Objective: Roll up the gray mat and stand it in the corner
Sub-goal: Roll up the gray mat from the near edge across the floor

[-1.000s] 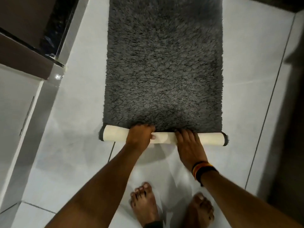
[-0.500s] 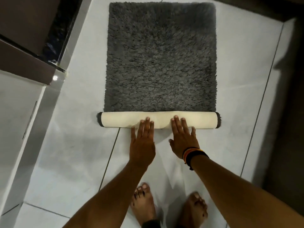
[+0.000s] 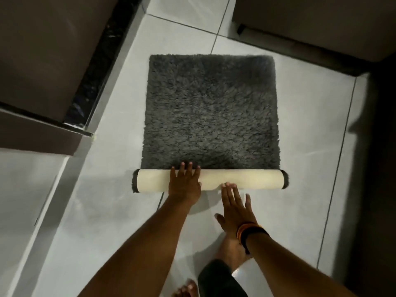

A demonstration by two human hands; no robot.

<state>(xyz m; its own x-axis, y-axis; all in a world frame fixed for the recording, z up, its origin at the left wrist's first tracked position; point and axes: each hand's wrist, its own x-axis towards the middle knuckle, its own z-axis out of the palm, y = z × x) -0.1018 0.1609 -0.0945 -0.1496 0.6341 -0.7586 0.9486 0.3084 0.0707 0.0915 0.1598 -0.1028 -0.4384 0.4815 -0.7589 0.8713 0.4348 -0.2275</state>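
The shaggy gray mat (image 3: pixel 211 110) lies flat on the white tiled floor, its near end wound into a roll (image 3: pixel 252 180) with the cream backing outward. My left hand (image 3: pixel 185 182) rests flat on top of the roll, left of its middle, fingers spread and reaching the gray pile. My right hand (image 3: pixel 234 207) is open behind the roll, only its fingertips touching the roll's near side. Bangles sit on my right wrist.
A brown cabinet (image 3: pixel 42 50) with a dark plinth stands on the left, and a brown piece of furniture (image 3: pixel 310 24) at the far right. My bare feet (image 3: pixel 231 247) are on the tiles behind the roll. A dark wall edge (image 3: pixel 377 189) runs along the right.
The roll has grown thicker and travelled away from me over the mat. My left hand moved onto the top of the roll; my right hand slid back to its near side.
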